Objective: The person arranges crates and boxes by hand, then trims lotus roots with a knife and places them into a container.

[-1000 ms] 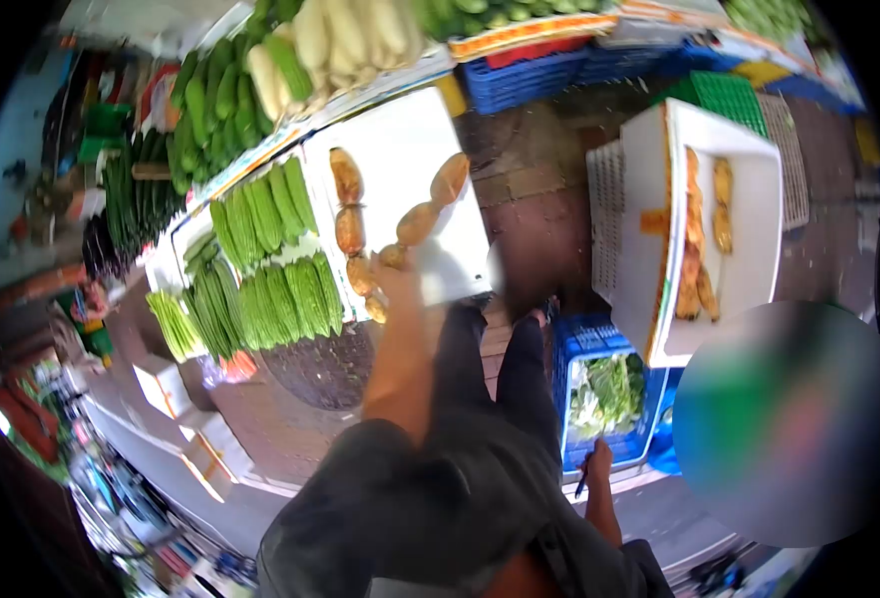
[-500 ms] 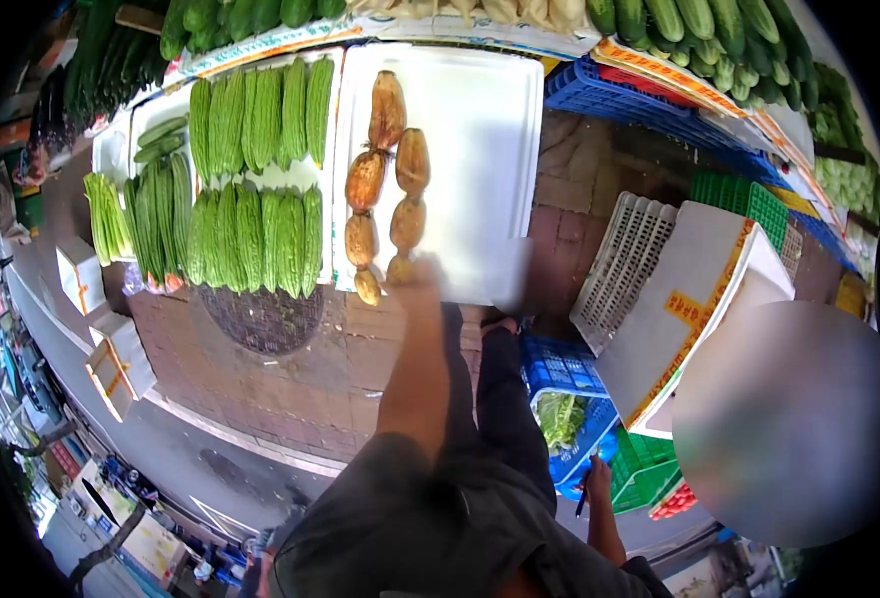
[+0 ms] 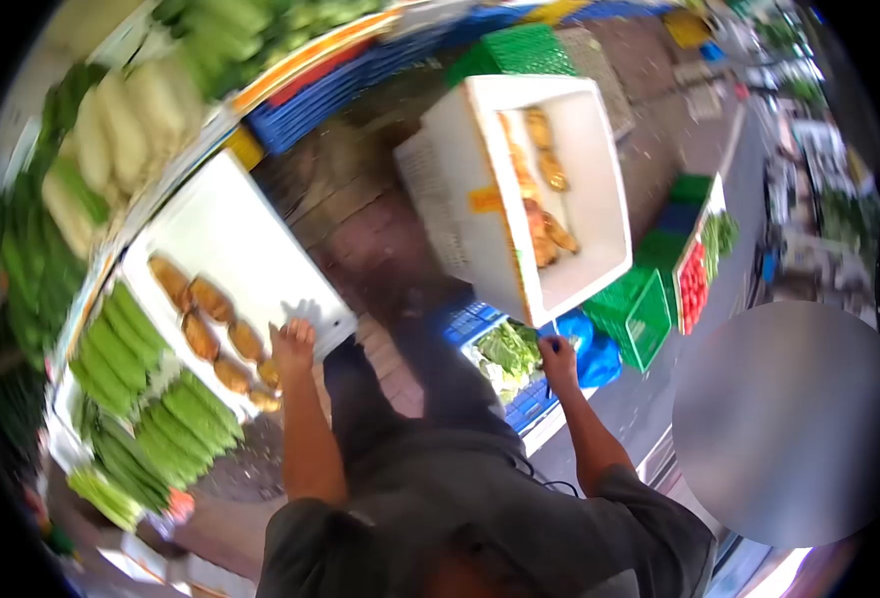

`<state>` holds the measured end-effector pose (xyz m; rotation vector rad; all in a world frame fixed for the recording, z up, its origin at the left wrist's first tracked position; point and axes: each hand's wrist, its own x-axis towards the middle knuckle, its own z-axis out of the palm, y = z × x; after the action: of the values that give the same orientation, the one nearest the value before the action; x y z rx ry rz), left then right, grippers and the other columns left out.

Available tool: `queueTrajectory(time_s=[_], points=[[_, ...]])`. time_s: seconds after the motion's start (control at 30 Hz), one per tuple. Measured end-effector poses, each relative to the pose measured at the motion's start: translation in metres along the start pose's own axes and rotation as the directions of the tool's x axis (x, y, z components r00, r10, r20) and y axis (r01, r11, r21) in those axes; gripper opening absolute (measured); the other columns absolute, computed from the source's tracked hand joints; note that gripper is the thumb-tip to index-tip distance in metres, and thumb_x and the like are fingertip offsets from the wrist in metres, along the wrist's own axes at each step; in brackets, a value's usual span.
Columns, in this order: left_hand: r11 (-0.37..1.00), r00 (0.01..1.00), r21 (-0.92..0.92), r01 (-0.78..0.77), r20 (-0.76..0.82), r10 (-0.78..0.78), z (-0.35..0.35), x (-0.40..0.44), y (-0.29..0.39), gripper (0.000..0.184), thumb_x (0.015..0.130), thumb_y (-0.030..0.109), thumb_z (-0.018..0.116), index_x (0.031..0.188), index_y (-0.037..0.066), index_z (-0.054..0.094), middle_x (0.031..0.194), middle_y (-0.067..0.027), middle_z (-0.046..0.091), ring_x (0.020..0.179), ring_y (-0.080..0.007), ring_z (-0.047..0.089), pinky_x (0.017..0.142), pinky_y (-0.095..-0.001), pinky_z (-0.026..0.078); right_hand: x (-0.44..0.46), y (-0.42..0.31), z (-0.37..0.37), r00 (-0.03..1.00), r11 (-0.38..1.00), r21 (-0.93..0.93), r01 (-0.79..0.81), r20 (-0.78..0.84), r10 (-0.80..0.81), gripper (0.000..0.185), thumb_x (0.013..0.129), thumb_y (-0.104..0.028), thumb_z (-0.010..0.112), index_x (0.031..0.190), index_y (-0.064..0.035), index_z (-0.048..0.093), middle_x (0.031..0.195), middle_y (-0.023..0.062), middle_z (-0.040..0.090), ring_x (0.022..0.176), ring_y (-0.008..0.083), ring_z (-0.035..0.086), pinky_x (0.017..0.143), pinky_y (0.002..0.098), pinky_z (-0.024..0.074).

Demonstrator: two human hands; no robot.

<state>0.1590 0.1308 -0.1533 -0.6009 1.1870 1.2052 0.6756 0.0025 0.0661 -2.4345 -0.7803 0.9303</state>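
Note:
My left hand is over the lower right part of a white foam tray, beside several brown lotus roots. Its fingers look loosely bent and apart, with nothing in them, and their shadow falls on the tray. My right hand is closed around a slim dark tool whose exact kind is unclear. That hand is just below a white foam box holding more lotus roots.
Ridged green gourds and white radishes line the left side. Leafy greens fill a blue crate near my legs. A green crate, a blue bag and red produce are at the right.
The view has swung right, bringing the inside of the foam box into sight. My left hand has moved off the lotus roots to bare tray. The right hand still grips the dark tool.

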Motion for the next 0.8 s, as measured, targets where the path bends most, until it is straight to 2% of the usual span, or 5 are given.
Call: queueTrajectory(time_s=[0.13,0.23,0.4,0.53,0.8], points=[[0.932,1.0,0.363,0.004,0.001,-0.005,0.075,-0.029,-0.027,0.077,0.095,0.049,0.061,0.147,0.001,0.029,0.13,-0.019,0.053,0.117,-0.039,0.055,0.1,-0.0509,0.045,0.081,-0.024,-0.032,0.99,0.995,-0.02,0.1,-0.099,-0.101,0.029,0.089,-0.026,0.069,0.103,0.0002,0.067,0.081,0.0067,0.065,0.066,0.0109,0.059,0.052,0.0273,0.0497],[0.838,1.0,0.546,-0.002,0.001,0.002,0.111,-0.039,-0.053,0.072,0.096,0.048,0.06,0.145,0.003,0.033,0.131,-0.0184,0.054,0.11,-0.0366,0.059,0.093,-0.0491,0.05,0.156,-0.061,-0.041,0.999,1.0,-0.001,0.007,-0.039,-0.007,0.033,0.088,-0.026,0.068,0.107,0.0004,0.067,0.084,0.0103,0.068,0.065,0.0193,0.062,0.058,0.0322,0.0525],[0.595,1.0,0.804,-0.021,0.025,0.002,0.142,-0.071,-0.104,0.052,0.093,0.031,0.062,0.135,0.003,0.047,0.113,-0.0163,0.061,0.09,-0.0303,0.065,0.077,-0.0391,0.055,0.288,-0.048,-0.003,0.957,0.912,-0.288,0.291,0.071,-0.283,0.058,0.084,-0.034,0.071,0.131,-0.0029,0.057,0.113,0.0191,0.068,0.1,0.036,0.066,0.088,0.0419,0.053],[0.468,0.998,0.882,-0.054,0.043,0.035,0.152,-0.092,-0.127,0.047,0.092,0.028,0.065,0.129,0.003,0.05,0.103,-0.0146,0.064,0.082,-0.027,0.068,0.069,-0.0348,0.057,0.338,-0.013,0.025,0.966,0.873,-0.458,0.168,0.251,-0.054,0.094,0.077,-0.043,0.078,0.151,-0.0078,0.032,0.142,0.0175,0.052,0.129,0.0328,0.051,0.105,0.0431,0.0425],[0.443,0.995,0.897,0.002,-0.046,0.089,0.154,-0.103,-0.15,0.038,0.092,0.027,0.066,0.121,0.005,0.054,0.103,-0.0148,0.067,0.079,-0.0265,0.068,0.07,-0.0369,0.056,0.367,0.023,0.024,0.918,0.748,-0.56,0.356,0.359,-0.169,0.095,0.077,-0.048,0.076,0.151,-0.0136,0.028,0.135,0.0179,0.056,0.112,0.037,0.062,0.093,0.0473,0.0511]])
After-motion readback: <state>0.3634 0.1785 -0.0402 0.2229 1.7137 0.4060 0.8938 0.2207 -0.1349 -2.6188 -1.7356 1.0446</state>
